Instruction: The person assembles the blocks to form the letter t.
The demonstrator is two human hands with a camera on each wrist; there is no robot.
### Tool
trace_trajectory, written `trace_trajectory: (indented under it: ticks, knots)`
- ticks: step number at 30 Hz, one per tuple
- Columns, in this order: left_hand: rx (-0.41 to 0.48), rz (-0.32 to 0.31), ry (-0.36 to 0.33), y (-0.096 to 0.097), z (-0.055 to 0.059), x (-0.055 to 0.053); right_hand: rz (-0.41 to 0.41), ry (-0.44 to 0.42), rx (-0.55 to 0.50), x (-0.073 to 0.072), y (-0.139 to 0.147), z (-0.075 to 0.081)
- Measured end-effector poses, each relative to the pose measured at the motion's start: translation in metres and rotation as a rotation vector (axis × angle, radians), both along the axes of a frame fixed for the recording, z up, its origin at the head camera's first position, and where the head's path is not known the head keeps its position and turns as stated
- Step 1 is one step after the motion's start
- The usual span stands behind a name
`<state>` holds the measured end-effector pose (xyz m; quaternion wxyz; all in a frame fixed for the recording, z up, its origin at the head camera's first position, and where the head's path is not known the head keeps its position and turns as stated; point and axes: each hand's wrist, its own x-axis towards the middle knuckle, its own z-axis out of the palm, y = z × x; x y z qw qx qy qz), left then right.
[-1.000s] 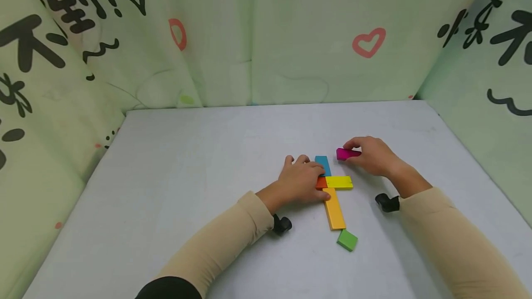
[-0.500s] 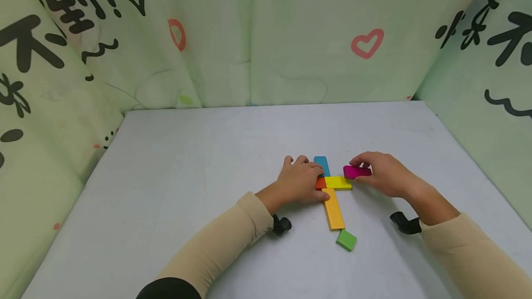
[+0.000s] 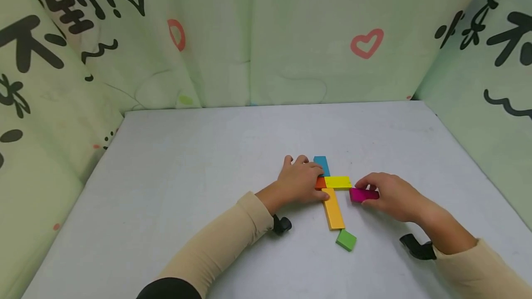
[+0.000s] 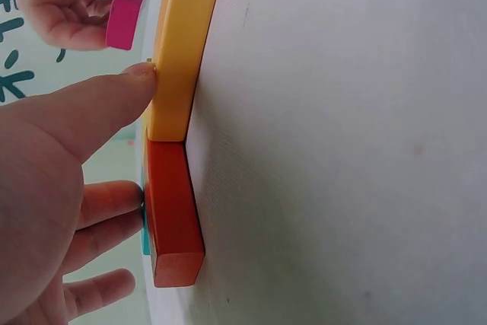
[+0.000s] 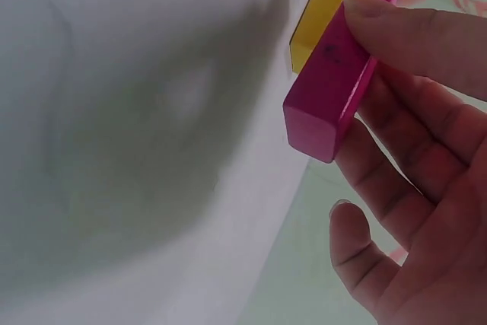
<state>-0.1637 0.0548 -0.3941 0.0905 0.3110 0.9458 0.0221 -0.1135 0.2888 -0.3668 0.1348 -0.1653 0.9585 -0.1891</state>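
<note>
My right hand (image 3: 399, 197) pinches a magenta block (image 3: 360, 195) between thumb and fingers, off the right end of the yellow block (image 3: 338, 182). In the right wrist view the magenta block (image 5: 335, 74) hangs above the white surface, its shadow below. My left hand (image 3: 296, 181) rests over the joined blocks with fingers extended. Its thumb touches the long orange-yellow block (image 4: 176, 58), and its fingers lie at the red block (image 4: 175, 207) and the blue block (image 3: 322, 165). The left hand partly covers the red block in the head view.
A small green block (image 3: 346, 240) lies turned at the near end of the orange-yellow block. All lie on a white table (image 3: 187, 174), walled by a pale green printed curtain (image 3: 291, 36). Black wrist mounts (image 3: 417, 247) stick out from both sleeves.
My right hand has carried the magenta block toward me and slightly right, from beside the blue block to off the yellow block's right end. The left hand stays in place.
</note>
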Motion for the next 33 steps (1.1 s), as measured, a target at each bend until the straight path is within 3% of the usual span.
trace_trajectory:
  ticks: [20, 33]
  knots:
    - [-0.026, 0.000, -0.006, 0.003, 0.002, 0.001, -0.009, -0.097, 0.034, 0.031, 0.004, -0.012]
    - [-0.028, 0.012, -0.009, 0.003, 0.001, 0.000, 0.014, -0.153, 0.064, 0.039, 0.002, -0.014]
